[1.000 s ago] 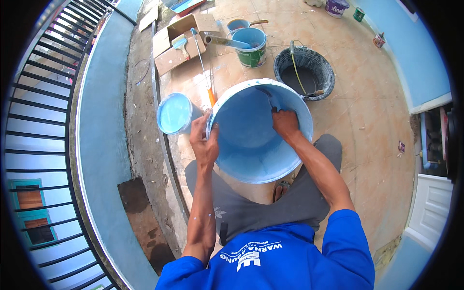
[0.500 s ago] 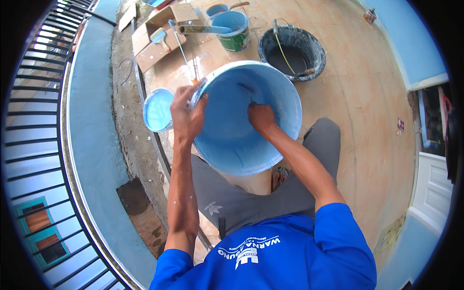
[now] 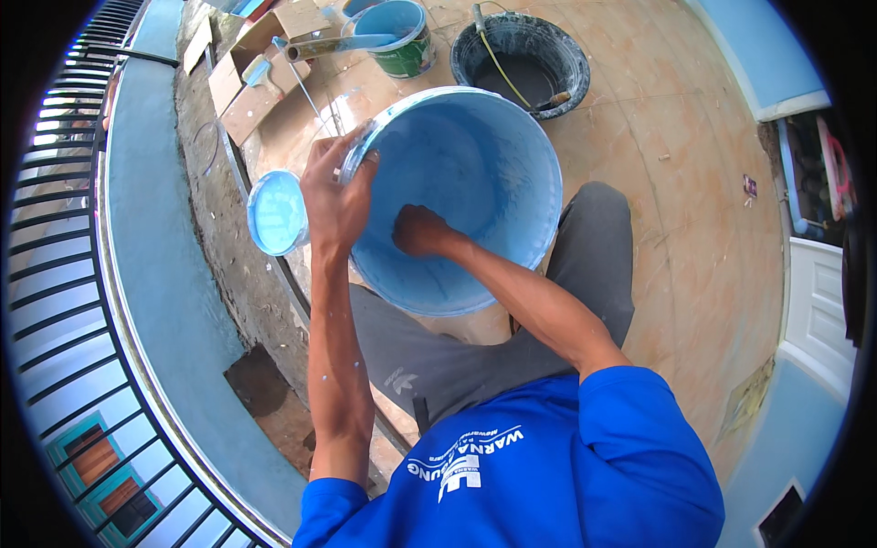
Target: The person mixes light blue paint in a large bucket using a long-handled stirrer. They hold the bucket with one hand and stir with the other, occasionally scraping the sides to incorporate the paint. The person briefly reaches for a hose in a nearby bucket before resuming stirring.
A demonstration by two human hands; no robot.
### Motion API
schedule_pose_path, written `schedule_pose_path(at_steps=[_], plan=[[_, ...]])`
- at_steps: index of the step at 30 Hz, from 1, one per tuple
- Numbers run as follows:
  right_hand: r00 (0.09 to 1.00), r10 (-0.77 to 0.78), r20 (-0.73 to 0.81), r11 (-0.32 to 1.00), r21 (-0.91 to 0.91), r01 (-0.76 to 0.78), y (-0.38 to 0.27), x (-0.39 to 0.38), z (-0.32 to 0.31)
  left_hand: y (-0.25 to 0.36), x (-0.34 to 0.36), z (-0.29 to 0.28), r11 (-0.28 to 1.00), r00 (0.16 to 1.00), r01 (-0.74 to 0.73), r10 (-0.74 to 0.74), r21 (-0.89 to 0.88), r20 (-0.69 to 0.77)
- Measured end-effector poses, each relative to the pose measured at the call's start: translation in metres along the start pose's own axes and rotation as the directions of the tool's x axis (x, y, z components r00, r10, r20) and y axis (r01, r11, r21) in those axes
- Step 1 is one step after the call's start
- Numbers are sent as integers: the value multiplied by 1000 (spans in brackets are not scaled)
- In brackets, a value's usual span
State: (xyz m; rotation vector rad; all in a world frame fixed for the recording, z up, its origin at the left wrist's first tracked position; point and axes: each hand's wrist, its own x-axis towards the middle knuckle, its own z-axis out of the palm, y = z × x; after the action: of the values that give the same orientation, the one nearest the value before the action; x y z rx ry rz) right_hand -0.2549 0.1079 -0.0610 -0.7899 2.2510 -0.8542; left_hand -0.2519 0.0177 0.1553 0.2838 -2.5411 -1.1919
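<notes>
A large bucket, coated inside with light blue paint, stands tilted toward me between my legs. My left hand grips its left rim, fingers wrapped over the edge. Deep inside, my right hand is closed in a fist near the lower left of the inner wall. What the fist holds is hidden now; a thin tool with a dark edge showed by it earlier. Beside my left wrist stands a small tub of light blue paint.
Beyond the bucket are a green pail with a long-handled tool across it, and a black tub with dark contents. A paintbrush lies on a cardboard box. A low blue wall with black railings runs along the left.
My right hand has moved left and nearer to me inside the bucket, and the tool by it has gone out of sight. My left hand keeps its grip on the rim.
</notes>
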Motion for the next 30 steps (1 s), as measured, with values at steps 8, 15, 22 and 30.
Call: schedule_pose_path(at_steps=[8, 15, 22, 30], plan=[[963, -14, -268, 988, -152, -28, -16, -11, -92, -10, -12, -7, 999, 999, 39, -40, -21, -29], [961, -25, -274, 915, -394, -88, 30, -31, -25, -3, -14, 4, 1000, 1000, -22, 22, 0, 4], [988, -130, -82, 940, -328, 96, 2, -70, -12, -3, -14, 7, 991, 996, -80, 75, 108, 48], [948, -213, -235, 921, -373, 114, -31, -54, -48, -5, -25, 0, 998, 1000, -26, 25, 51, 6]])
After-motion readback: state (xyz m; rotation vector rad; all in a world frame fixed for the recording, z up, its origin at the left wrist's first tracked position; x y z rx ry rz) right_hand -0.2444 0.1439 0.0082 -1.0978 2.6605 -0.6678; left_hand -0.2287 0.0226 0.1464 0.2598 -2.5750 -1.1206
